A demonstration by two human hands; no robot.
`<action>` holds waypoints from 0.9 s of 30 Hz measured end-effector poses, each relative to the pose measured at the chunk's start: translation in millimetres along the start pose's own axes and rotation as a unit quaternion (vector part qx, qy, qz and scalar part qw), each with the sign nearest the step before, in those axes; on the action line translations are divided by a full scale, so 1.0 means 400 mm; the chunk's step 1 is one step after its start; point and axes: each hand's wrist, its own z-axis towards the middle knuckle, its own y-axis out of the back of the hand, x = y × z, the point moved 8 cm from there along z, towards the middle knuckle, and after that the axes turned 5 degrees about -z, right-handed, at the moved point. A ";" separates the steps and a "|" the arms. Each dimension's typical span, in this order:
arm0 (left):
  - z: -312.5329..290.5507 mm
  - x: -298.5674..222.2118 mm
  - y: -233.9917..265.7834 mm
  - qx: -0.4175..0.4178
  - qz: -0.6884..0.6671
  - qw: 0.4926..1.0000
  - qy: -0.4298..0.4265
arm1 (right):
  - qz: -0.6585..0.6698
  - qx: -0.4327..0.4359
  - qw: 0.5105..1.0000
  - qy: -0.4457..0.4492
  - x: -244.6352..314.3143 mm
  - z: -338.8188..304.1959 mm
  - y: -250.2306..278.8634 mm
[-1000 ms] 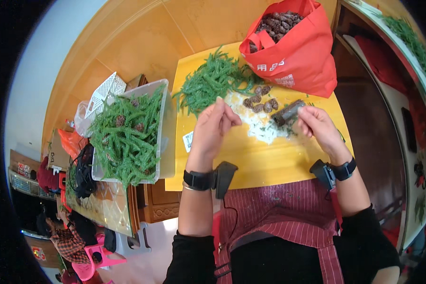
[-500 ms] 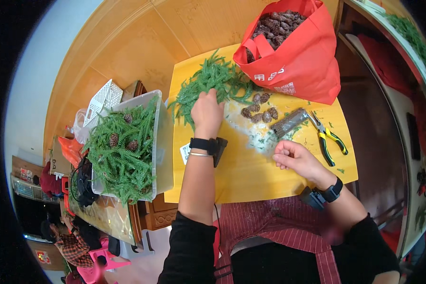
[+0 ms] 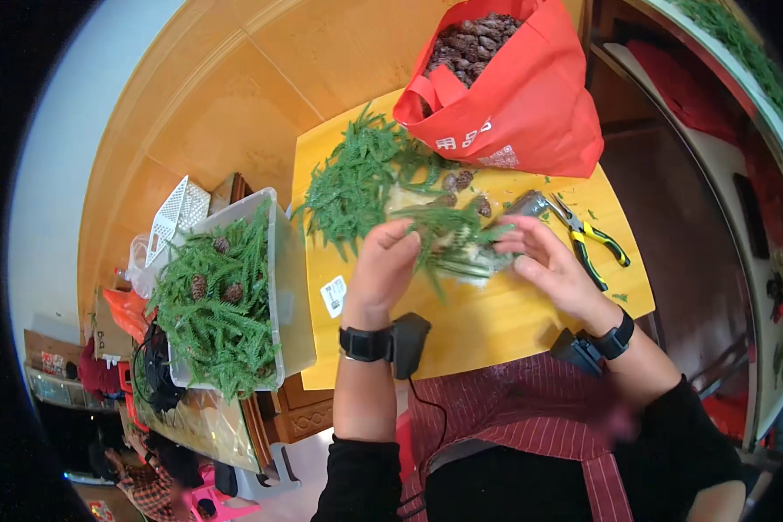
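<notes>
Between my hands, over the middle of the yellow tabletop (image 3: pixel 461 331), is a green artificial pine sprig (image 3: pixel 451 233), slightly blurred. My left hand (image 3: pixel 383 268) pinches its left side. At its right end is my right hand (image 3: pixel 550 265), fingers apart and curved, the tips close to the needles; contact is unclear. A heap of similar sprigs (image 3: pixel 352 178) lies beyond my left hand. Small brown pine cones (image 3: pixel 484 206) sit behind the held sprig, which partly covers them. Beyond my right hand is a plastic-wrapped bundle of thin brown pieces (image 3: pixel 529 204), partly hidden, with yellow-and-black long-nose pliers (image 3: pixel 590 241) beside it.
A red bag (image 3: pixel 531 113) full of pine cones (image 3: pixel 471 48) stands at the far right. Left of the table is a clear plastic bin (image 3: pixel 280 296) of greenery and cones. A white card (image 3: pixel 333 297) lies by my left wrist. Another person (image 3: pixel 143 487) is at the lower left.
My left hand has come back from the heap, toward me, bringing a sprig. My right hand has loosened from its closed pose and risen to the sprig's right end. The view has shifted slightly.
</notes>
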 end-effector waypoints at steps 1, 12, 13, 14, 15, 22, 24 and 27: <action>0.008 0.028 -0.004 0.005 -0.005 1.000 0.004 | 0.014 0.001 1.000 0.005 0.008 -0.003 -0.003; 0.077 0.226 -0.025 0.106 -0.121 0.980 0.113 | 0.016 -0.128 0.991 -0.028 -0.022 -0.031 0.092; 0.074 0.236 -0.020 0.111 -0.087 0.982 0.124 | 0.021 -0.141 0.989 -0.036 -0.027 -0.032 0.101; 0.071 0.238 -0.019 0.111 -0.090 0.981 0.128 | 0.026 -0.153 0.987 -0.040 -0.029 -0.031 0.107; 0.071 0.224 -0.019 0.113 -0.116 0.982 0.099 | 0.026 -0.156 0.986 -0.044 -0.029 -0.031 0.108; 0.066 0.230 -0.036 0.077 -0.051 0.984 0.150 | -0.095 -0.129 0.985 -0.063 -0.022 -0.032 0.082; 0.057 0.232 -0.044 0.129 -0.041 0.983 0.123 | -0.239 -0.081 0.968 0.000 0.009 -0.022 0.063; 0.034 0.232 -0.071 0.139 -0.068 0.974 0.166 | -0.255 -0.066 0.965 -0.013 0.010 -0.018 0.050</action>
